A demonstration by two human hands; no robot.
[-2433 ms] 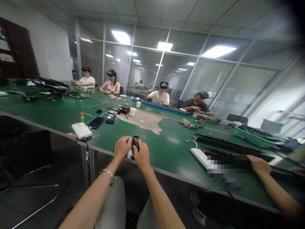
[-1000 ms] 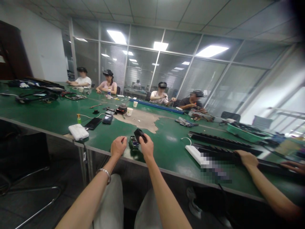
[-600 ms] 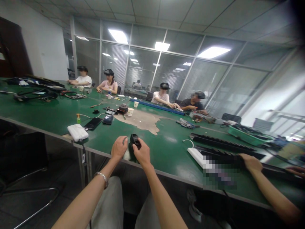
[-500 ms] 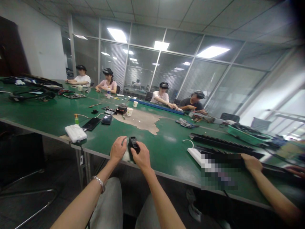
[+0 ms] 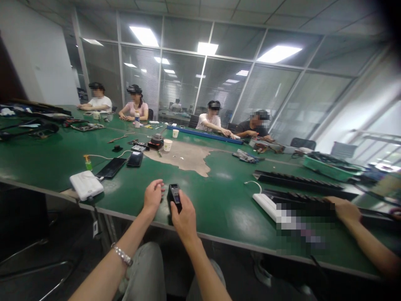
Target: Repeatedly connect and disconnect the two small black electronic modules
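My right hand (image 5: 184, 211) is wrapped round a small black box-shaped device (image 5: 174, 194), thumb on the near side and fingers along its right. The device stands over the front part of the green table (image 5: 219, 213), its top end tipped toward me; small slots or details on it are too blurred to name. To its left, my left hand (image 5: 153, 195) hovers with bent fingers apart, touching nothing that I can see. A gap of bare table lies between that hand and the device.
On the left lie a white power bank (image 5: 86, 185), a black phone (image 5: 112, 168) and another dark phone (image 5: 135, 159). Paper cups (image 5: 168, 145) stand mid-table. At right, a white power strip (image 5: 266, 207) lies near a co-worker's hand (image 5: 344, 209) and long black toothed strips (image 5: 303, 184). Several people sit opposite.
My view has shifted slightly. My left hand has drawn a little away from the black device, and its fingers have opened. The right hand keeps its grip.
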